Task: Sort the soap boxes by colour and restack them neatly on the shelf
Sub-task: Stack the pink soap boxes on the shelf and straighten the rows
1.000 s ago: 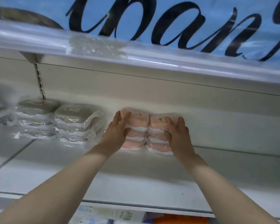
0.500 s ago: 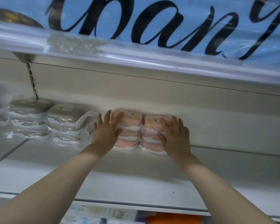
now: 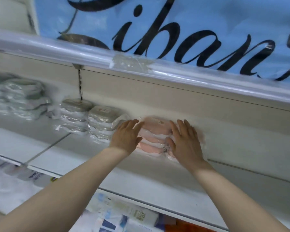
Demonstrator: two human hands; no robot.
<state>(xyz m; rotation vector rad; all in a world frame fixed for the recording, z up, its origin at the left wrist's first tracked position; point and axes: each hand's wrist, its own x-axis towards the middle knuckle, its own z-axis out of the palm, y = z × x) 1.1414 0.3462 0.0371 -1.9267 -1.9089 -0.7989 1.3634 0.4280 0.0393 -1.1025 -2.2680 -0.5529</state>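
Note:
Pink soap boxes (image 3: 155,131) in clear wrap stand stacked at the back of the white shelf (image 3: 94,158). My left hand (image 3: 126,135) lies flat with straight fingers against the stack's left side. My right hand (image 3: 184,141) lies flat over the right pink stack and hides most of it. Left of the pink ones stand two stacks of grey-beige soap boxes (image 3: 100,121), and a blurred pile of grey-green boxes (image 3: 23,97) sits further left.
An upper shelf edge with a clear price rail (image 3: 141,66) overhangs the boxes, below a blue banner (image 3: 174,30). The shelf's front lip (image 3: 141,201) runs under my forearms. Packaged goods (image 3: 132,216) fill the shelf below. The shelf right of the pink stacks is bare.
The view has swung left, bringing the far-left pile into sight. Both hands stay on the pink stacks; the right hand now covers more of the right stack.

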